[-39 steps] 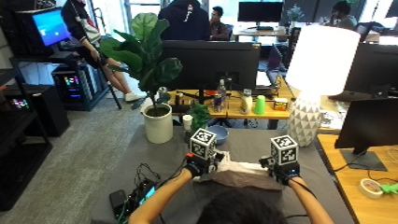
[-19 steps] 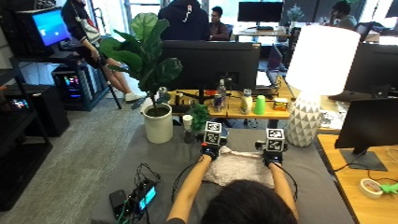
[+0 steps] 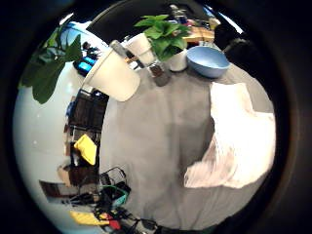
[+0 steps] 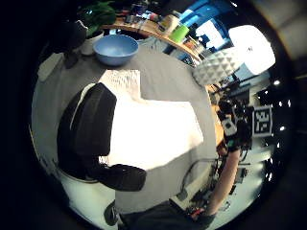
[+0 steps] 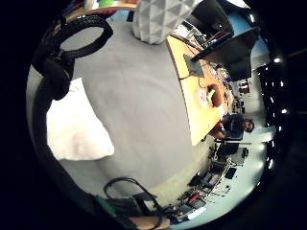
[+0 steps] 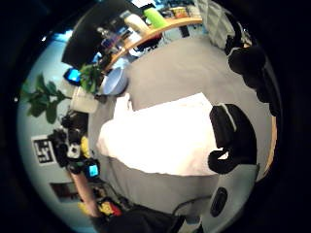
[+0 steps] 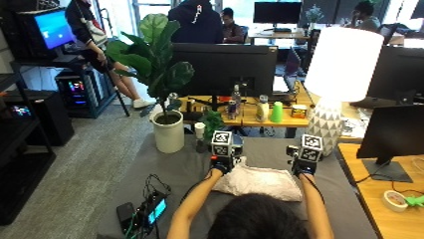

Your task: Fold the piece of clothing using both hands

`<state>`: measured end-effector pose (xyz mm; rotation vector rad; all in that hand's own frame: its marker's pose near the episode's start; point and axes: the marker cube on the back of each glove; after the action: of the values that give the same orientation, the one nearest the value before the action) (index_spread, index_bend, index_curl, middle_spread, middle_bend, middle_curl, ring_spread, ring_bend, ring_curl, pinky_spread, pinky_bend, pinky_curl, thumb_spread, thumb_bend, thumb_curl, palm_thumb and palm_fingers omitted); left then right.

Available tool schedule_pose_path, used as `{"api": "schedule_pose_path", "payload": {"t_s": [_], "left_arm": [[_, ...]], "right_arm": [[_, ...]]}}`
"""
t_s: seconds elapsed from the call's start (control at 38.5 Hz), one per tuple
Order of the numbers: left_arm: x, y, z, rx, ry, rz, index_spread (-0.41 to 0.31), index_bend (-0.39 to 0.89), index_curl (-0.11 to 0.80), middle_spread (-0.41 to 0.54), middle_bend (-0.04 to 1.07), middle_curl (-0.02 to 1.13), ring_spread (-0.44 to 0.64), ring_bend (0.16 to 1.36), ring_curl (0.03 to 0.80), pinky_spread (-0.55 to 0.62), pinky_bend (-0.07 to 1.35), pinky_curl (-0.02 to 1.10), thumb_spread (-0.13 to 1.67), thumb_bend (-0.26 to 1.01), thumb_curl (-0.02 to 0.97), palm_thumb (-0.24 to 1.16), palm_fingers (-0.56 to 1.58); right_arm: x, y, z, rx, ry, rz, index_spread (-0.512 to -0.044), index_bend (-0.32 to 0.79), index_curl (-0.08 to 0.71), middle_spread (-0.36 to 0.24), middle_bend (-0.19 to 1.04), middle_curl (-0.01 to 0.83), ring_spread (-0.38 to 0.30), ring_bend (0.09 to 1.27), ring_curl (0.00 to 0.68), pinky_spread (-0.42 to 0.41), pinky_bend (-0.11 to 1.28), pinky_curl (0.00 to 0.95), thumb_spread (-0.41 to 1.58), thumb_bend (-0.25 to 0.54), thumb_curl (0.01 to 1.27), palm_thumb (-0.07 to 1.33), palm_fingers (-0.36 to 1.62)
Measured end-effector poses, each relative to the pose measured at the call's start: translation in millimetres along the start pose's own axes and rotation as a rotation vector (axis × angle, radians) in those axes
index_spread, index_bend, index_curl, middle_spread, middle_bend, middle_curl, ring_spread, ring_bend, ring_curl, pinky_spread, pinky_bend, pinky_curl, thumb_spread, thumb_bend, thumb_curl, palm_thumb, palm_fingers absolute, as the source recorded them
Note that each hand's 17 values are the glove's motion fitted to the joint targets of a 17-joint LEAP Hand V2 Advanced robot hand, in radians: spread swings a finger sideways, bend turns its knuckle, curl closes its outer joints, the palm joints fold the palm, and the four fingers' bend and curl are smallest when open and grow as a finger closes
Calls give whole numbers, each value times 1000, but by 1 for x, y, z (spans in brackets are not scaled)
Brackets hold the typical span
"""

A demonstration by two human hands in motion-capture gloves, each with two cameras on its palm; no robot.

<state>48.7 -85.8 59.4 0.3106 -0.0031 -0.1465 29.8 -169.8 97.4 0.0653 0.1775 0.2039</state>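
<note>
Now the white garment (image 7: 257,181) lies bunched on the grey table (image 7: 344,199), just short of the blue bowl (image 4: 115,49). Left hand (image 7: 221,164) holds the garment's left edge, fingers (image 4: 91,122) curled round the cloth. Right hand (image 7: 303,168) grasps its right edge likewise, fingers (image 6: 233,136) curled.

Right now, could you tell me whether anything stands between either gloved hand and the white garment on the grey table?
Nothing visible does. The left hand and right hand are already at the far edge of the white garment, one at each end. The blue bowl sits beyond the cloth on the grey table, clear of both hands.
</note>
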Motion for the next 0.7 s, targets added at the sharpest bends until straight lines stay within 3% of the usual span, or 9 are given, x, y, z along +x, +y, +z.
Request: {"api": "schedule_pose_path", "payload": {"t_s": [0.05, 0.13, 0.26, 0.31, 0.54, 0.7], "left_arm": [[6, 13, 1, -51, 38, 33, -181, 221, 446, -89, 82, 300, -132, 432, 392, -89, 316, 410, 1366, 6, 299, 293, 599], [12, 24, 14, -77, 60, 71, -177, 238, 453, -71, 97, 287, -100, 424, 387, -48, 297, 403, 1354, -12, 287, 274, 577], [28, 52, 59, -246, 66, 111, -162, 225, 455, -34, 90, 266, -31, 431, 385, 33, 279, 396, 1317, -34, 263, 215, 468], [31, 62, 80, -311, 36, 105, -144, 174, 444, -10, 91, 261, 15, 447, 394, 94, 289, 400, 1289, -50, 249, 161, 367], [21, 82, 129, -551, -50, 26, -107, 118, 377, 60, 147, 240, 181, 501, 377, 312, 318, 379, 1151, -54, 218, -15, 153], [17, 88, 141, -637, -42, -2, -102, 112, 347, 86, 169, 252, 256, 478, 367, 390, 332, 378, 1023, -103, 190, -135, -23]], "right_arm": [[11, -10, 12, -20, -14, 19, -258, 54, 309, -123, 313, 467, -195, 607, 451, -239, 522, 436, 1195, 67, 312, 1024, 1054], [16, 6, 14, -88, -39, 70, -263, 44, 285, -120, 291, 462, -193, 609, 449, -229, 523, 433, 1203, 36, 309, 987, 1045], [-2, 107, -8, -366, -69, 164, -260, 3, 243, -94, 276, 460, -165, 598, 453, -183, 543, 444, 1187, -54, 280, 836, 921], [-6, 132, -4, -413, -51, 239, -261, -22, 217, -84, 267, 458, -147, 583, 451, -156, 572, 450, 1176, -82, 259, 737, 824], [-7, 130, 39, -294, -3, 430, -256, -4, 133, -51, 247, 444, -96, 589, 436, -67, 652, 448, 1152, -49, 231, 547, 633], [-26, 140, 42, -336, 19, 403, -232, -15, 89, -31, 279, 446, -90, 626, 425, -113, 719, 439, 1177, 15, 255, 631, 730]]}}
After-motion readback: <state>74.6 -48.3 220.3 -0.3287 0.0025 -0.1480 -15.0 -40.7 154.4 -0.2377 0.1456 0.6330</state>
